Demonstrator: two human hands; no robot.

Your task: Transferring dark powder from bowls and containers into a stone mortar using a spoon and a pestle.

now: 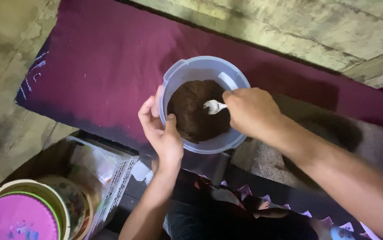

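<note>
At the lower left corner of the frame sits a stack of round containers, the top one with a pink lid (16, 220), and just right of it a white slotted plastic basket (111, 178) holding crumpled plastic bags. Above them a dark maroon cloth (98, 58) runs from the upper left across the frame toward the right edge, with bare room on it to the left of the bowl; worn pale floor shows beyond its left and upper edges. Near the centre, the left hand (162, 131) has its grip closed on the near-left rim of a pale blue plastic bowl (202, 66), thumb inside the rim and fingers outside. The bowl holds a mound of dark brown powder (193, 111) that leaves the far inner wall bare. Right of that, the right hand (251, 111) reaches over the right rim, its grip closed around a white spoon (213, 106) whose bowl rests on the powder. The right forearm runs off to the lower right corner.
</note>
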